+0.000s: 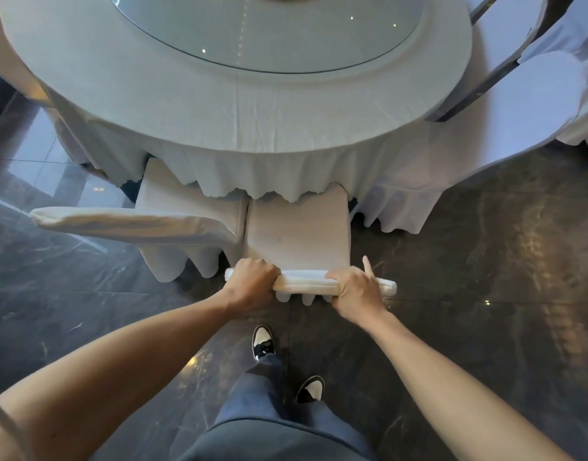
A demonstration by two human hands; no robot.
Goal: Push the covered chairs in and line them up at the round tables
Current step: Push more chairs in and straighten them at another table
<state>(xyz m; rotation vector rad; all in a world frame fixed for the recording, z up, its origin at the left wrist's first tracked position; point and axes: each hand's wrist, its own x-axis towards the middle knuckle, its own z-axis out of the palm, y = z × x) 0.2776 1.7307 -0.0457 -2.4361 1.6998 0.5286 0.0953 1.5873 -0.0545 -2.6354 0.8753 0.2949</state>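
Chairs in white covers stand at the round table (239,104), whose cloth hangs over their seat fronts. One covered chair (296,227) is directly ahead, touching the neighbouring chair (186,211) on its left. Left hand (251,279) and right hand (355,289) both wrap closed fingers over its backrest top. Apply equal pressure through both hands, likely keeping the seat square to the table edge and level with the neighbour.
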